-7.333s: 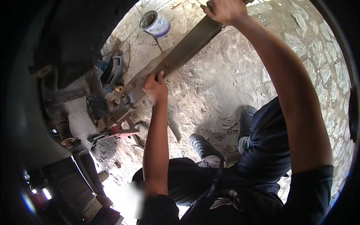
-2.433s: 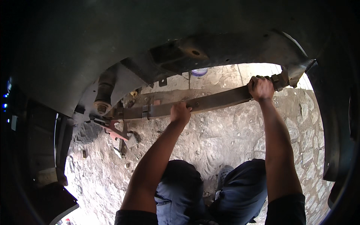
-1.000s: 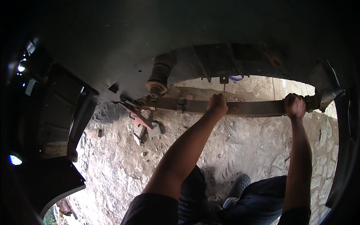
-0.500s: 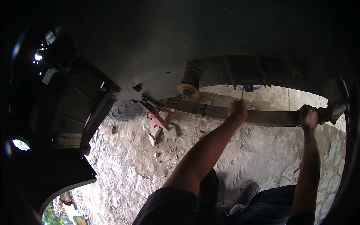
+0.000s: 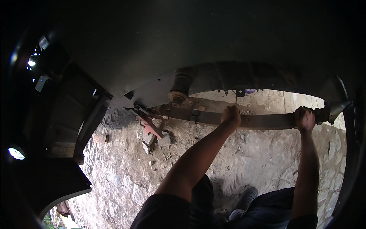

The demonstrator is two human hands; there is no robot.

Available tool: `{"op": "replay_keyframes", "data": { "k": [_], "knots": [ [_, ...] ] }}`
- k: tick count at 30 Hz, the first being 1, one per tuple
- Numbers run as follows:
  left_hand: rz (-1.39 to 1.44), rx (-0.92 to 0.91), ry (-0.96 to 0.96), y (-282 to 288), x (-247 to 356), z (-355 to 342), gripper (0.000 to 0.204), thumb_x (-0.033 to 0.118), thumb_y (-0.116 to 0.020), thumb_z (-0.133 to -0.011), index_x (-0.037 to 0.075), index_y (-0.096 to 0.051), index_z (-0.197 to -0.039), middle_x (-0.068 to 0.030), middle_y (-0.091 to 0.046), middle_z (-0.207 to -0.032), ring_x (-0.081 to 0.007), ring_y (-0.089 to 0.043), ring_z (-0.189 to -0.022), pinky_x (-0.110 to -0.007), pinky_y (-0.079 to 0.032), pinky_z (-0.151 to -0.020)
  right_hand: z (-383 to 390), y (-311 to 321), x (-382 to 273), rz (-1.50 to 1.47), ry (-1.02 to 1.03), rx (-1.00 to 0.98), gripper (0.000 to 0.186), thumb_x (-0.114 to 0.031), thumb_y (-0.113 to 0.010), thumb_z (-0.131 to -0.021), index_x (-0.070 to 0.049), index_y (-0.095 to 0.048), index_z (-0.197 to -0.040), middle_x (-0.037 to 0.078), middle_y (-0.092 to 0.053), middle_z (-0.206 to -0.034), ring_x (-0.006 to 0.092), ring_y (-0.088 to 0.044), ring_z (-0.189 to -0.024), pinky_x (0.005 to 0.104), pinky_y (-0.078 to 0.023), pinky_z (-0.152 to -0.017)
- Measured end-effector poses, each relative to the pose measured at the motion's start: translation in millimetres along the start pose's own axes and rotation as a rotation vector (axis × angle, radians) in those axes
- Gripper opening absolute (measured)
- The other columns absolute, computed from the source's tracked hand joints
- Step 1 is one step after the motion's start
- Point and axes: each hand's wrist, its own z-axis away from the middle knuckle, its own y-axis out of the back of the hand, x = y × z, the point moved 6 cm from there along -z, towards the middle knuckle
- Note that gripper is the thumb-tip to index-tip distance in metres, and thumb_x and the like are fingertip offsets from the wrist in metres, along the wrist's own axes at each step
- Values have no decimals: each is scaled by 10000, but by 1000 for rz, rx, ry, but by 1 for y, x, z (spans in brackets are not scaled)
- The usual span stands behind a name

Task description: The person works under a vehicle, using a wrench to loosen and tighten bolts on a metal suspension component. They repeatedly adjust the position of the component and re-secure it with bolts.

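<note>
A long dark steel leaf spring [image 5: 264,121] runs across the middle of the view beneath a vehicle body, with clamps along it. My left hand [image 5: 231,116] is closed on the bar near its middle, seen from the back. My right hand [image 5: 305,118] grips it near the right end, just left of an end fitting beside a body bracket [image 5: 336,108]. A cylindrical rubber-and-metal bump stop [image 5: 178,87] hangs from the body above the bar, left of my left hand. Where the bar's left end joins other parts is hard to make out.
The dark body panel [image 5: 181,34] arches overhead, with a side panel [image 5: 72,114] at left. A red metal stand [image 5: 150,128] rests by concrete blocks [image 5: 164,139] and a knobbly tyre [image 5: 114,118]. Uneven stone ground [image 5: 244,156], my legs and a shoe [image 5: 245,200] are below.
Earlier I gripped the bar out in daylight; the view has since swung under the body, the bar now lying more nearly horizontal. In the last second both hands have stayed on it.
</note>
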Motion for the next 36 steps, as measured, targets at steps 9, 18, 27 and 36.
{"op": "replay_keyframes", "data": {
  "k": [9,18,27,36],
  "knots": [
    [-125,-53,-163,-5,-5,-3,324,312,-902,-759,66,-821,-955,-185,-786,-968,-358,-766,-987,-446,-619,-915,4,-19,17,-23,-60,-26,241,-359,-681,-918,-125,-735,-896,158,-739,-996,409,-692,-948,538,-559,-854],
    [-88,193,-194,-22,-32,-15,154,221,-791,-879,69,-780,-900,-201,-771,-954,-374,-745,-961,-482,-574,-910,1,-58,23,26,-107,-19,442,-510,-755,-844,-79,-741,-944,181,-719,-927,395,-695,-887,536,-555,-830],
    [-12,21,-297,2,17,19,259,232,-903,-791,16,-792,-880,-196,-775,-876,-360,-770,-881,-440,-594,-810,0,10,-7,48,-43,15,248,-327,-644,-879,-141,-779,-786,91,-778,-919,304,-743,-867,410,-581,-890],
    [-85,33,-155,4,13,17,254,232,-883,-824,40,-801,-970,-213,-778,-960,-372,-766,-953,-445,-601,-862,2,10,-9,28,-27,72,237,-330,-667,-870,-134,-773,-789,83,-778,-898,299,-744,-853,414,-583,-863]
  ]
}}
